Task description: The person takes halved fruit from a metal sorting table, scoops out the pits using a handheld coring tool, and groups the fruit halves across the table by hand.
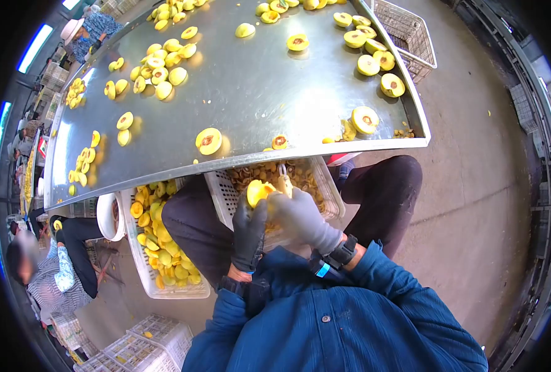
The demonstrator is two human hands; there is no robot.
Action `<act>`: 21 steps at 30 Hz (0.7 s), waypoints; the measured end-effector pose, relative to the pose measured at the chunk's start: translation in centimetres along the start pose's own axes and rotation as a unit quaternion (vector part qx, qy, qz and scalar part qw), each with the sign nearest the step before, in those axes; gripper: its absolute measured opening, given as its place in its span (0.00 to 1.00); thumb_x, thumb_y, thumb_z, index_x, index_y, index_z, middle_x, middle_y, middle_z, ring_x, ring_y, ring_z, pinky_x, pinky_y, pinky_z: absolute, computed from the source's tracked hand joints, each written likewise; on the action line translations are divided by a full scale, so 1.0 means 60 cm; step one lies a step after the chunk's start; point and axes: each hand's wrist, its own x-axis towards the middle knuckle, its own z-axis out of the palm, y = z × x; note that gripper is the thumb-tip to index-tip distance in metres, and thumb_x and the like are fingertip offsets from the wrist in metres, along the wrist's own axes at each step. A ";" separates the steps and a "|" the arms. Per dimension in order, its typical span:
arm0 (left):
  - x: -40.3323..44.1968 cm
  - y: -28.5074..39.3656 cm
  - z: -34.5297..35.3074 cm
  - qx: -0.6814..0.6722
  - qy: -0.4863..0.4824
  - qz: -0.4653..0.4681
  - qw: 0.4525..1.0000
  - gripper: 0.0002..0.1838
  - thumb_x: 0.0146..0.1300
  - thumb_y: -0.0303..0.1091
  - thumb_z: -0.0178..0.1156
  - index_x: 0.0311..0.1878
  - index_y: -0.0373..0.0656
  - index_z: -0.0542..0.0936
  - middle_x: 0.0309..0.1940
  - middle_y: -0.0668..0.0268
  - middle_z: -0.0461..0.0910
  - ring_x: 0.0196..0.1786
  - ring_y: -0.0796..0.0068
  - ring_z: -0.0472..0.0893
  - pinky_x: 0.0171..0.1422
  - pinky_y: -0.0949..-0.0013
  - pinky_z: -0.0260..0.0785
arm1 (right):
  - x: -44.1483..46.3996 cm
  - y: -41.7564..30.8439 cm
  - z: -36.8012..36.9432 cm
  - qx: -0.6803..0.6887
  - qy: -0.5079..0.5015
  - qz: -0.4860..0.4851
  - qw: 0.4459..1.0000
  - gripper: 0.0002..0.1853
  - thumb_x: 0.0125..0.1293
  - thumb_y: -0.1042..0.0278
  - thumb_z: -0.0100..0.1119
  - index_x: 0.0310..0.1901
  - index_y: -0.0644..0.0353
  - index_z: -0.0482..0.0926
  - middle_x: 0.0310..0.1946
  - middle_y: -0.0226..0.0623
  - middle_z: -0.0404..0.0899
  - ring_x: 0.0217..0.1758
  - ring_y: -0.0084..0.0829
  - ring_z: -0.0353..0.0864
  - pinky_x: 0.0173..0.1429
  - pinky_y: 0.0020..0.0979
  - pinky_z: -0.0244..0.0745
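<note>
The peach half (pixel 258 193) sits in the raised left hand (pixel 248 232), just beyond the tabletop's near edge and above a crate (pixel 218 199) of brown and orange scraps. It is deep yellow, smooth and rounded on the outer side, with a ragged orange hollow at its upper right; its lower part is hidden by the fingers. The left hand, in a dark grey glove, grips it from below. The right hand (pixel 303 220), in a paler grey glove and blurred, is closed round a tool (pixel 285 184) with a light handle and a narrow metal tip pointing up, just beside the half.

A black wristband (pixel 342 251) is on the right wrist, and a bright blue tag (pixel 322 270) lies near it; any print on the tag is too small to read. Left of the knees, a white crate (pixel 141 263) is heaped with yellow halves. On the shiny metal tabletop (pixel 257 93) lie scattered halves, many cut side up with reddish-brown centres. At far left, a red and white sign (pixel 43 147) is too small to read.
</note>
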 end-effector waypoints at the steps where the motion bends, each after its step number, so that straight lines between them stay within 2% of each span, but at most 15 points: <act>1: -0.008 0.003 -0.007 0.019 0.008 0.002 1.000 0.19 0.69 0.36 0.57 0.59 0.35 0.73 0.48 0.63 0.79 0.48 0.76 0.77 0.53 0.71 0.71 | -0.007 0.005 -0.001 -0.079 -0.013 -0.043 0.996 0.18 0.67 0.60 0.61 0.49 0.67 0.75 0.33 0.31 0.77 0.34 0.19 0.75 0.38 0.25 0.72; 3: -0.018 0.019 -0.020 0.054 0.025 0.005 0.998 0.17 0.69 0.36 0.57 0.55 0.35 0.76 0.46 0.64 0.80 0.46 0.77 0.77 0.50 0.71 0.72 | -0.046 -0.036 0.009 -0.132 -0.030 0.031 0.990 0.20 0.65 0.59 0.62 0.49 0.68 0.75 0.31 0.31 0.77 0.34 0.20 0.75 0.38 0.27 0.73; 4: -0.025 0.030 -0.023 0.033 0.027 0.017 0.999 0.16 0.69 0.36 0.57 0.53 0.35 0.77 0.41 0.65 0.81 0.42 0.76 0.78 0.46 0.70 0.73 | -0.034 0.011 -0.011 -0.225 -0.004 -0.095 0.970 0.18 0.63 0.58 0.63 0.45 0.63 0.75 0.27 0.36 0.78 0.30 0.30 0.80 0.35 0.34 0.74; 5: -0.027 0.044 -0.029 0.066 0.018 0.031 0.997 0.16 0.68 0.36 0.57 0.53 0.35 0.77 0.40 0.65 0.81 0.42 0.76 0.79 0.46 0.69 0.73 | -0.037 0.011 -0.020 -0.363 -0.006 -0.157 0.918 0.17 0.62 0.58 0.63 0.44 0.62 0.74 0.26 0.38 0.78 0.29 0.34 0.81 0.34 0.37 0.74; 7: -0.036 0.069 -0.048 0.135 0.000 0.054 0.989 0.16 0.68 0.35 0.57 0.53 0.34 0.77 0.39 0.64 0.82 0.41 0.76 0.79 0.46 0.69 0.73 | -0.045 0.005 -0.040 -0.604 -0.010 -0.268 0.751 0.15 0.61 0.58 0.63 0.42 0.58 0.73 0.25 0.42 0.79 0.27 0.44 0.82 0.32 0.43 0.74; 8: -0.045 0.091 -0.046 0.178 0.018 0.078 0.981 0.16 0.67 0.35 0.56 0.53 0.34 0.77 0.38 0.63 0.82 0.40 0.75 0.79 0.46 0.69 0.73 | -0.054 -0.014 -0.035 -0.625 -0.017 -0.297 0.722 0.12 0.59 0.61 0.61 0.39 0.55 0.71 0.25 0.43 0.79 0.27 0.49 0.81 0.29 0.45 0.74; 10: -0.060 0.135 -0.035 0.261 0.050 0.126 0.956 0.16 0.67 0.34 0.56 0.52 0.33 0.77 0.37 0.62 0.82 0.39 0.74 0.79 0.45 0.68 0.73 | -0.061 -0.026 -0.031 -0.662 -0.022 -0.304 0.684 0.12 0.59 0.62 0.61 0.38 0.55 0.70 0.25 0.40 0.78 0.27 0.47 0.82 0.29 0.43 0.75; 11: -0.062 0.147 -0.035 0.194 0.041 0.060 0.978 0.16 0.67 0.34 0.56 0.52 0.32 0.77 0.37 0.62 0.82 0.39 0.74 0.79 0.46 0.68 0.73 | -0.063 -0.032 -0.030 -0.681 -0.025 -0.306 0.665 0.11 0.59 0.62 0.60 0.38 0.55 0.70 0.24 0.39 0.78 0.28 0.45 0.82 0.29 0.43 0.75; 13: -0.067 0.160 -0.038 0.058 0.024 -0.077 0.995 0.16 0.66 0.33 0.56 0.52 0.31 0.76 0.37 0.61 0.82 0.38 0.73 0.79 0.46 0.67 0.73 | -0.066 -0.045 -0.030 -0.675 -0.043 -0.325 0.661 0.10 0.59 0.63 0.59 0.36 0.56 0.70 0.25 0.39 0.78 0.28 0.44 0.82 0.28 0.42 0.76; 16: -0.060 0.125 -0.060 0.074 -0.005 -0.009 0.997 0.15 0.67 0.34 0.56 0.52 0.33 0.77 0.37 0.63 0.81 0.36 0.79 0.78 0.41 0.71 0.72 | -0.061 -0.050 -0.027 -0.678 -0.063 -0.330 0.654 0.09 0.61 0.63 0.57 0.36 0.56 0.69 0.25 0.38 0.78 0.28 0.44 0.83 0.28 0.42 0.76; 20: -0.063 0.140 -0.054 0.014 -0.019 -0.039 0.999 0.15 0.68 0.35 0.56 0.52 0.35 0.77 0.37 0.64 0.81 0.34 0.85 0.76 0.34 0.79 0.69 | -0.061 -0.057 -0.031 -0.669 -0.084 -0.329 0.661 0.07 0.62 0.65 0.55 0.36 0.57 0.69 0.25 0.38 0.78 0.29 0.43 0.83 0.28 0.42 0.77; 21: -0.063 0.145 -0.048 -0.005 -0.015 -0.048 0.999 0.15 0.68 0.36 0.57 0.52 0.36 0.77 0.36 0.64 0.80 0.33 0.86 0.75 0.33 0.80 0.69 | -0.054 -0.053 -0.037 -0.673 -0.073 -0.360 0.642 0.06 0.62 0.66 0.55 0.36 0.56 0.69 0.24 0.37 0.78 0.27 0.42 0.82 0.27 0.41 0.76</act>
